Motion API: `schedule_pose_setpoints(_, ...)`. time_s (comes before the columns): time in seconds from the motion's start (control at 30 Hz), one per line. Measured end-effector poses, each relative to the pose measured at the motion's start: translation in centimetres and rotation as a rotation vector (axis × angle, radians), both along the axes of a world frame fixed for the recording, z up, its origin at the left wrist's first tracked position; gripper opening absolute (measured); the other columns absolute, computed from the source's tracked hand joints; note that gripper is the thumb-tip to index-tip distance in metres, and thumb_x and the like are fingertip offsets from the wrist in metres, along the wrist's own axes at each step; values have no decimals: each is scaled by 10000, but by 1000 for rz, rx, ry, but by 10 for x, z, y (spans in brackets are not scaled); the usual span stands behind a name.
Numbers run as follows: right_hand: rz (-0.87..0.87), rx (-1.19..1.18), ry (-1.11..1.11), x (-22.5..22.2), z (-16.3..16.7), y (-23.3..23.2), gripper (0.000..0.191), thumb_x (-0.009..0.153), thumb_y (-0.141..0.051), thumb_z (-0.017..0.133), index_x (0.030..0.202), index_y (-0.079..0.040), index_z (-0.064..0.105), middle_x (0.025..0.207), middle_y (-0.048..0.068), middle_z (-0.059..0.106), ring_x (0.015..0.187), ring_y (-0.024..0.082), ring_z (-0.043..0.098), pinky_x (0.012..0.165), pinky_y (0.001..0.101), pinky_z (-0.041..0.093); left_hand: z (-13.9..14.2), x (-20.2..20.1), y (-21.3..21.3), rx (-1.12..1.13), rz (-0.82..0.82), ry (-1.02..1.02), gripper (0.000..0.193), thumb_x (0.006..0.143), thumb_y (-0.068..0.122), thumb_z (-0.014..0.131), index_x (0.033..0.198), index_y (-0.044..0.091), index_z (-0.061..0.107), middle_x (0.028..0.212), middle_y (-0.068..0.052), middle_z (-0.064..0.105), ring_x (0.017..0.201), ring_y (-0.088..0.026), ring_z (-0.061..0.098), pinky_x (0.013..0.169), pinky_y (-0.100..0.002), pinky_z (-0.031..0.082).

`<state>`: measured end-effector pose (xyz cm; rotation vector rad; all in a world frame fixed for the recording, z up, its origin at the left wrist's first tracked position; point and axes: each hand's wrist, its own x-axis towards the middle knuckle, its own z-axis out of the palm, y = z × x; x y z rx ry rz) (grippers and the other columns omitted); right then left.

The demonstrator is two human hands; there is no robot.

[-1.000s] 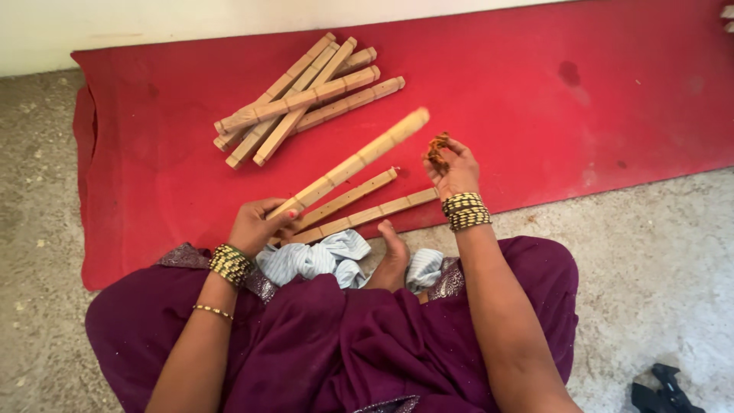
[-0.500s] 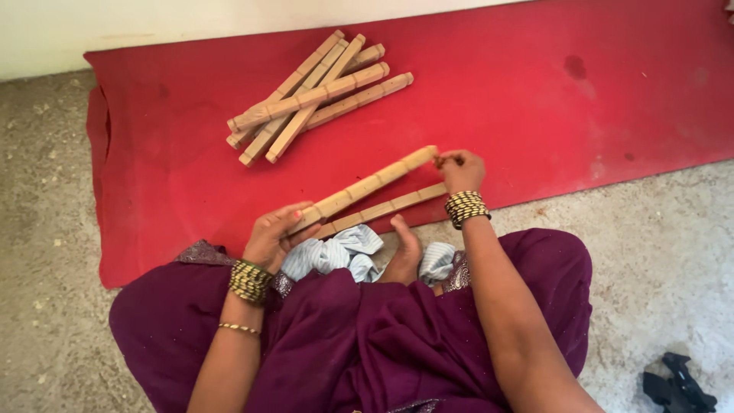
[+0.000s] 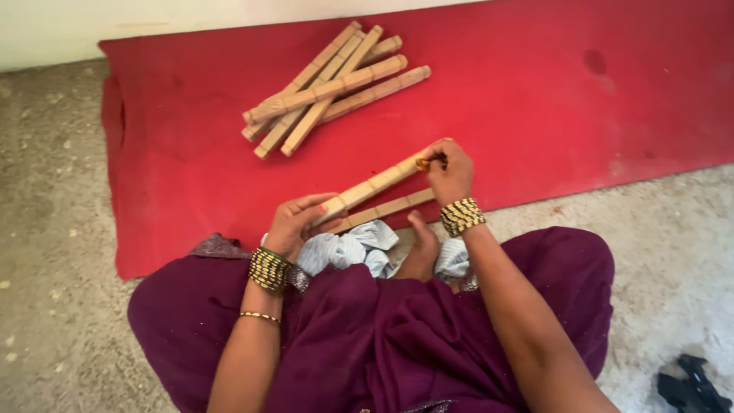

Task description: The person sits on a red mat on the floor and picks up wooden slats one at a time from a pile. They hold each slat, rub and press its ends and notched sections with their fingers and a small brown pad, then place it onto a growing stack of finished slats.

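A: Starting at the left, what has the left hand got?

B: Its fingers are curled around the near end of a notched wooden stick, which slants up to the right above the red mat.

A: And the far end?

B: The right hand is pinched closed there, fingertips on the stick's tip around something small and orange-brown; what it is, I cannot tell.

A: Anything under it?

B: A second wooden stick lies just below, on the mat's edge, near the foot and the pale striped cloth.

A: Further back?

B: A pile of wooden sticks, well apart from the hands. A black object lies on the floor at the far right.
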<state>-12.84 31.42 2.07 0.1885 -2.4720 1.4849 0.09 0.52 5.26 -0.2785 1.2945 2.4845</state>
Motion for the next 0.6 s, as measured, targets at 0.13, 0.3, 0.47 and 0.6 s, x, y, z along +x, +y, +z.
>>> schedule_pose_setpoints(0.13,44,200,52,-5,-2,-1,180,830,100,553,825,-27,680,805,117,725,740,224,726,698,339,594,2,1,-1,-80,-32,-10,397,937,65,635,1313,-62,641,1155,-184,738,998,-260,748,922,-361,624)
schedule_pose_setpoints(0.3,92,340,51,-3,-9,-4,158,767,77,607,692,-32,692,739,148,699,668,258,696,624,373,562,-1,-5,0,25,-83,37,395,949,71,616,1299,-112,628,1130,-237,742,997,-297,763,892,-360,636)
schedule_pose_setpoints(0.47,214,38,-285,-12,-13,9,225,940,14,595,718,18,632,663,139,672,589,205,692,558,316,580,-4,-6,-5,19,-139,77,394,961,58,610,1302,-140,623,1124,-269,736,1009,-310,759,897,-361,638)
schedule_pose_setpoints(0.6,205,-224,-391,-12,-10,9,171,899,64,511,842,22,667,757,122,695,653,180,661,582,301,525,-10,-4,-7,-34,-158,57,387,941,42,606,1292,-120,631,1141,-224,740,1011,-265,754,898,-338,638)
